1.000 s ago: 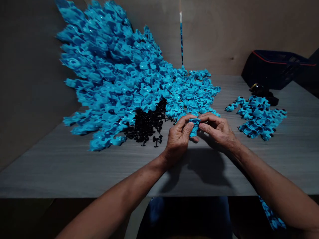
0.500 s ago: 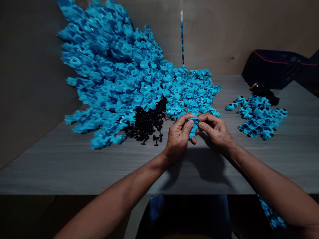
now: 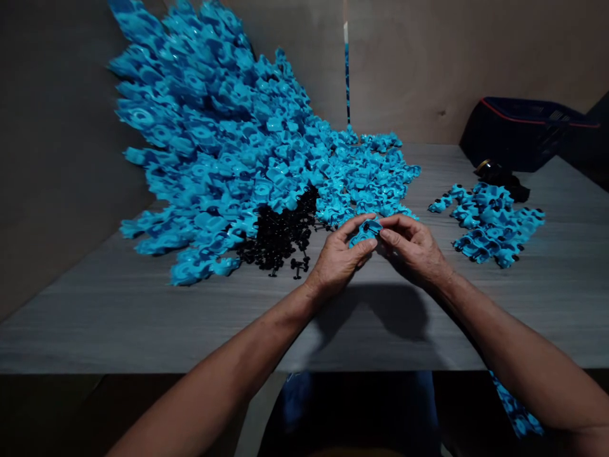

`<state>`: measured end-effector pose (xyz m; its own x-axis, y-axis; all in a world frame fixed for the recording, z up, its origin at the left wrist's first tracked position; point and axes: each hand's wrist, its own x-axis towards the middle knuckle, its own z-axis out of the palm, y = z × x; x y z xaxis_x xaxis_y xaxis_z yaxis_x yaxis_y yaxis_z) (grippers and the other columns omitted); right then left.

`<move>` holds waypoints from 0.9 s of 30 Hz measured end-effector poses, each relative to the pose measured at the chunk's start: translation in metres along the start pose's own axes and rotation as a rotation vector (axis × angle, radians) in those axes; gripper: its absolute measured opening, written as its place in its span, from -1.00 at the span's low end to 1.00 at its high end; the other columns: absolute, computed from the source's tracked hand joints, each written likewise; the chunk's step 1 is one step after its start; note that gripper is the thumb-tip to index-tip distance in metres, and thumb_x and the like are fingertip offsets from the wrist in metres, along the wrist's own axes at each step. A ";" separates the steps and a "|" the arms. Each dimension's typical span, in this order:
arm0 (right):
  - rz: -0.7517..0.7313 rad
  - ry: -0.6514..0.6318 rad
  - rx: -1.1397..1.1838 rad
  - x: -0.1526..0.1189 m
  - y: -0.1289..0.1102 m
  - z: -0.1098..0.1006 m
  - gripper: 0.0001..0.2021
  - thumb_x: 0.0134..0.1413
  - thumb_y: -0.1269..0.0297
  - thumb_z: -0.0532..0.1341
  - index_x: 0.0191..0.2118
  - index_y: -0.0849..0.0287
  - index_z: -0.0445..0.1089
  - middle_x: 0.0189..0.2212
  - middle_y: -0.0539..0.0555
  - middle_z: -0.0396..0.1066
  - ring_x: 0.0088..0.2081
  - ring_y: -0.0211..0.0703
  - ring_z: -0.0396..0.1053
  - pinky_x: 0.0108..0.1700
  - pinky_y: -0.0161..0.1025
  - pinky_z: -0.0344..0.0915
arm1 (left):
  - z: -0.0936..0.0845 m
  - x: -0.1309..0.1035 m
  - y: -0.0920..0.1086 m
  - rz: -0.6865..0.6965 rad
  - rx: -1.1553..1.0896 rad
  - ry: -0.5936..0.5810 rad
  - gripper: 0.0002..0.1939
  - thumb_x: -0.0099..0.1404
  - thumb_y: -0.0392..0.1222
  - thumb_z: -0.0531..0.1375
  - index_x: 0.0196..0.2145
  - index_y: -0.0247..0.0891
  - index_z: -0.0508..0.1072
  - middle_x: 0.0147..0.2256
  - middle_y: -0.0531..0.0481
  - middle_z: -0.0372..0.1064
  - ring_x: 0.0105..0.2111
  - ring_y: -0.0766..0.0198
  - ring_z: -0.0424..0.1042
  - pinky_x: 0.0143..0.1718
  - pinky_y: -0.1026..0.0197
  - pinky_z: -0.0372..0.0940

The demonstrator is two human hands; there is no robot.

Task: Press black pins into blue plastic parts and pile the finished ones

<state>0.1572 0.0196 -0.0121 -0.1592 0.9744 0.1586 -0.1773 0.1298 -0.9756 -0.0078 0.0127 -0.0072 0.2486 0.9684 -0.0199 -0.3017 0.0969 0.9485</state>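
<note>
My left hand [image 3: 339,254] is closed around a blue plastic toy vehicle body [image 3: 360,236], its hollow underside turned up. A black wheel axle [image 3: 372,229] shows at the body's right part, reaching to the fingertips of my right hand [image 3: 415,249], which pinch it there. Just left of my hands lies a heap of black wheel axles [image 3: 280,235] on the table. Behind it rises a large pile of blue toy bodies [image 3: 214,139].
On the right of the grey table [image 3: 143,330] lies a smaller group of blue toys with black wheels [image 3: 495,222]. A dark object [image 3: 504,181] and a dark blue bin-like box [image 3: 518,136] stand behind them. A wooden wall [image 3: 428,63] closes the back.
The toy body has been turned in my left hand, so its hollow side and the black axle now show. My left thumb has swung over to the right; my right hand has barely moved.
</note>
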 end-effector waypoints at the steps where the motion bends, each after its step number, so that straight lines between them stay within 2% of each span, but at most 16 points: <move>1: -0.003 0.009 -0.017 0.000 0.000 0.001 -0.63 -0.07 -0.02 0.45 -0.28 0.16 0.47 -0.55 -0.09 0.34 -0.51 -0.33 0.23 -0.45 -0.31 0.17 | 0.000 -0.001 0.001 -0.005 0.010 0.021 -0.46 0.04 -0.19 0.45 0.01 -0.20 0.52 -0.49 0.15 0.30 -0.62 0.51 0.17 -0.61 0.40 0.09; 5: -0.018 0.023 -0.060 -0.002 -0.001 0.005 -0.66 -0.10 0.02 0.45 -0.35 0.16 0.44 -0.56 -0.11 0.32 -0.53 -0.34 0.21 -0.45 -0.31 0.17 | 0.003 -0.001 0.009 0.036 -0.005 0.163 -0.52 0.00 -0.24 0.43 -0.08 -0.21 0.50 -0.50 0.16 0.33 -0.62 0.49 0.18 -0.61 0.41 0.07; 8: -0.030 0.016 -0.115 -0.004 0.000 0.005 -0.73 -0.02 0.07 0.39 -0.31 0.16 0.48 -0.54 -0.08 0.35 -0.51 -0.32 0.24 -0.44 -0.30 0.20 | -0.001 0.005 0.017 0.062 -0.065 0.259 -0.57 -0.07 -0.26 0.44 -0.20 -0.21 0.46 -0.51 0.17 0.33 -0.60 0.47 0.23 -0.62 0.42 0.09; 12: -0.136 0.113 -0.323 -0.002 0.006 -0.005 -0.82 0.07 0.15 0.32 -0.27 0.14 0.53 -0.40 0.01 0.49 -0.37 -0.21 0.38 -0.27 -0.21 0.32 | -0.019 0.014 0.037 0.219 -0.138 0.447 -0.69 -0.06 -0.34 0.37 -0.31 -0.20 0.46 -0.53 0.17 0.30 -0.55 0.45 0.27 -0.57 0.43 0.22; 15: -0.264 0.157 -0.545 0.003 0.014 -0.012 -0.87 0.11 0.22 0.26 -0.29 0.13 0.53 -0.37 0.04 0.52 -0.30 -0.13 0.43 -0.17 -0.13 0.34 | -0.034 0.018 0.049 0.325 -0.213 0.545 -0.75 -0.06 -0.38 0.28 -0.37 -0.19 0.44 -0.54 0.16 0.26 -0.49 0.41 0.30 -0.49 0.41 0.32; 19: -0.401 0.011 -0.931 0.005 0.018 -0.004 -0.82 0.21 0.29 0.19 -0.20 0.15 0.56 -0.31 0.14 0.51 -0.23 -0.02 0.42 -0.11 -0.07 0.33 | -0.041 0.020 0.053 0.306 -0.261 0.564 -0.76 -0.02 -0.38 0.22 -0.33 -0.19 0.43 -0.50 0.14 0.24 -0.47 0.38 0.33 -0.55 0.37 0.29; 23: -0.414 -0.124 -1.340 0.003 0.017 0.007 -0.76 0.29 0.31 0.17 -0.06 0.18 0.56 -0.20 0.25 0.47 -0.13 0.09 0.35 -0.06 -0.02 0.27 | -0.034 0.020 0.049 0.273 -0.284 0.543 -0.67 0.02 -0.38 0.23 -0.23 -0.16 0.36 -0.49 0.16 0.26 -0.52 0.38 0.35 -0.62 0.37 0.19; 25: -0.409 -0.127 -1.387 0.003 0.019 0.007 -0.76 0.29 0.33 0.17 -0.05 0.16 0.57 -0.20 0.25 0.46 -0.13 0.09 0.33 -0.07 -0.03 0.26 | -0.031 0.019 0.046 0.269 -0.282 0.514 -0.64 -0.02 -0.36 0.26 -0.24 -0.16 0.31 -0.47 0.19 0.28 -0.55 0.42 0.34 -0.64 0.40 0.15; 27: -0.415 -0.129 -1.335 0.004 0.022 0.003 -0.77 0.28 0.35 0.18 -0.07 0.17 0.58 -0.21 0.24 0.45 -0.13 0.07 0.34 -0.08 -0.05 0.28 | -0.027 0.017 0.043 0.247 -0.259 0.453 -0.62 -0.07 -0.33 0.29 -0.26 -0.19 0.30 -0.46 0.20 0.28 -0.56 0.44 0.32 -0.67 0.42 0.11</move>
<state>0.1498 0.0260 -0.0327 -0.4233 0.8087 0.4085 0.8002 0.5451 -0.2499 -0.0416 0.0396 0.0249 -0.2596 0.9657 0.0049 -0.5307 -0.1469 0.8347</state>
